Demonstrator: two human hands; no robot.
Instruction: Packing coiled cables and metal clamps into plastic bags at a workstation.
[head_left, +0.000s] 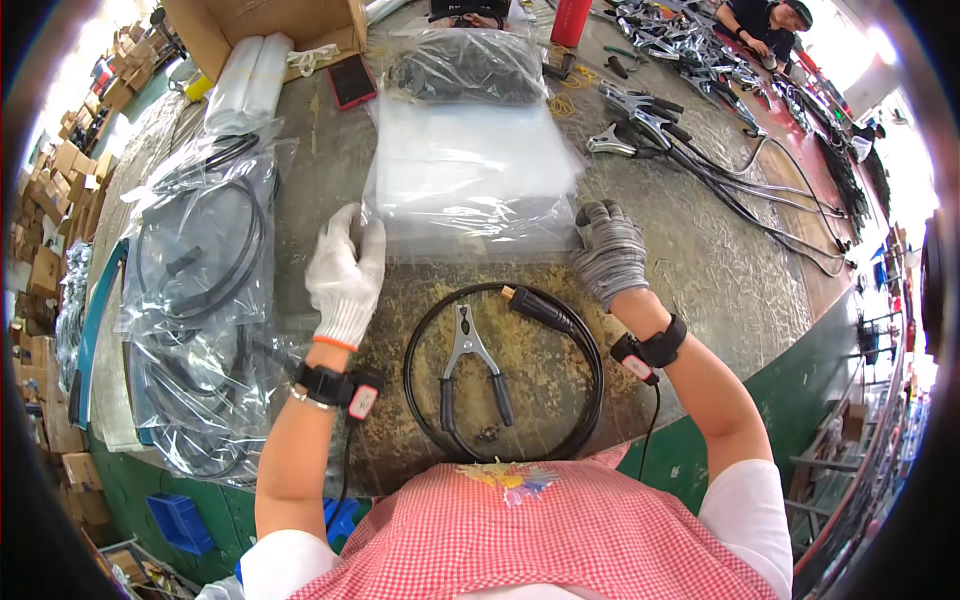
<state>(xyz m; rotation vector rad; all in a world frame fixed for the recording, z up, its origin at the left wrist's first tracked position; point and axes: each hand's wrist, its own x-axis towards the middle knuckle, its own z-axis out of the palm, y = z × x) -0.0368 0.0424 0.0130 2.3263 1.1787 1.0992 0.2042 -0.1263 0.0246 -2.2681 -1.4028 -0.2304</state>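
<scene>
My left hand (345, 268), in a white knit glove, rests at the near left corner of a stack of clear plastic bags (480, 170). Its fingers are stretched out, with a gap beside the thumb. My right hand (610, 252), in a grey glove, touches the stack's near right corner; its fingers are slightly bent and apart from the thumb, with no grip visible. Between my forearms lies a coiled black cable (409, 385). Inside the coil are a metal clamp with black handles (467, 345) and a black plug with a brass tip (540, 308).
Bagged cables (200, 260) lie along the left. A cardboard box (210, 25), plastic rolls (250, 85) and a red-edged dark device (351, 82) stand at the back. More clamps (645, 120) with cables lie right. A red cylinder (570, 22) and a co-worker (765, 30) are farther off.
</scene>
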